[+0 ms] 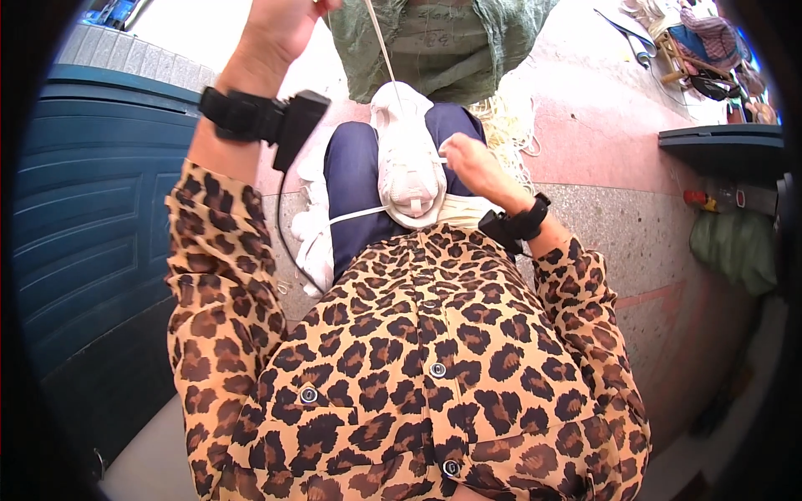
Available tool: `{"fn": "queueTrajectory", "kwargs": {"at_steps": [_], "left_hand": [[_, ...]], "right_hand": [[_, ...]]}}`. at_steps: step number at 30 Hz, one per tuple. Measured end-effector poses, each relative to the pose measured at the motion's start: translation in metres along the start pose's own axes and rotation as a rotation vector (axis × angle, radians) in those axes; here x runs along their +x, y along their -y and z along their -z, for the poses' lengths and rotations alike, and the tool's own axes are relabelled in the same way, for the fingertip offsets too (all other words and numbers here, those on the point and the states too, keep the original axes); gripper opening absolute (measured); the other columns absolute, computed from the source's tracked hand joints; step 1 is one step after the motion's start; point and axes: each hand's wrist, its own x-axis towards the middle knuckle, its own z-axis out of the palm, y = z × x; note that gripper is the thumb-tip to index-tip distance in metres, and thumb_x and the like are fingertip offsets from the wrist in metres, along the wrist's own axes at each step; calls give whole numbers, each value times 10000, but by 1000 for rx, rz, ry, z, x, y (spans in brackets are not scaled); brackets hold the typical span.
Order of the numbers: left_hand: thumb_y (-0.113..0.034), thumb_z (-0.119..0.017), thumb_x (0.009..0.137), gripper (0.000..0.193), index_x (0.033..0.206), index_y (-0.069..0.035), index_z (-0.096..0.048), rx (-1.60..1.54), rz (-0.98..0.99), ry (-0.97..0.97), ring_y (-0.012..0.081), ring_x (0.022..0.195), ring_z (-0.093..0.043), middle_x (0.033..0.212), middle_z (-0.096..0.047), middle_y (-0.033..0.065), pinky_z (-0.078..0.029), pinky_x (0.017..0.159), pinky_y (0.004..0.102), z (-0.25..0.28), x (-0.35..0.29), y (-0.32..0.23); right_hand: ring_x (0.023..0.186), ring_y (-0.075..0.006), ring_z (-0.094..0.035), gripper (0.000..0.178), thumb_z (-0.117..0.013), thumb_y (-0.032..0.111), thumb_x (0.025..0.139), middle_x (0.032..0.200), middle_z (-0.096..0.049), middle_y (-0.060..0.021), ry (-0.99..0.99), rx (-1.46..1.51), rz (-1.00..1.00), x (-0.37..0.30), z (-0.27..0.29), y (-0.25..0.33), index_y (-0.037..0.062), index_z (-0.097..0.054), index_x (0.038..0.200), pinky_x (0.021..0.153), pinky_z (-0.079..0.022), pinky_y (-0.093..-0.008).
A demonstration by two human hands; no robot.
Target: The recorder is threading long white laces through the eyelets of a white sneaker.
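A white sneaker (pixel 407 154) rests lengthwise on my lap between my dark blue trouser legs. A thin white shoelace (pixel 380 43) runs taut from the shoe up past the top edge. My left hand (pixel 282 29) is raised at the top; its fingers look curled, and the fingertips and grip are mostly cut off, close to where the lace leaves view. Against the shoe's right side, my right hand (pixel 480 167) is closed, with a short white strip of lace between its fingers and the shoe. Another white lace length (pixel 359 215) stretches left from the shoe across my thigh.
A green woven sack (pixel 434 50) stands just beyond my knees. Loose pale laces (pixel 510 134) lie heaped right of my leg, and a white cloth-like bundle (pixel 314 242) hangs at the left. A dark blue panelled cabinet (pixel 109 209) flanks my left; a green bag (pixel 735 250) lies far right.
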Motion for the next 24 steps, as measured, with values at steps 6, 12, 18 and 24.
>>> {"fn": "queueTrajectory", "kwargs": {"at_steps": [6, 12, 18, 24], "left_hand": [[-201, -554, 901, 116, 919, -98, -603, -57, -49, -132, 117, 776, -582, 849, -629, 22, -427, 637, 242, -2, -26, -9], [-261, -571, 897, 139, 934, -132, -607, -57, -66, -195, 127, 832, -581, 881, -627, 3, -455, 689, 283, 36, -25, 1], [-165, -606, 836, 423, 1217, -13, -501, 1089, 71, -255, 254, 960, -583, 1161, -584, 146, -459, 787, 332, 40, -56, 69], [-132, -648, 700, 150, 843, -90, -626, 1340, -274, 259, 357, 1148, -411, 1168, -511, 127, -345, 929, 434, -18, -167, 157]], "right_hand": [[806, -302, -595, 206, -577, 175, 857, 846, -615, -174, -40, 93, -73, -4, -36, -13, -8, -633, 933, 730, -461, -362], [843, -330, -562, 189, -580, 193, 834, 844, -606, -156, -90, -74, -71, -1, -40, -7, 23, -660, 856, 752, -450, -392], [848, -318, -541, 170, -585, 188, 821, 867, -607, -142, -141, -24, -66, 4, -48, -4, 45, -677, 835, 770, -438, -404], [819, -329, -545, 135, -610, 153, 782, 831, -614, -148, -97, -56, -31, 3, -45, -5, 53, -686, 833, 749, -442, -410]]}}
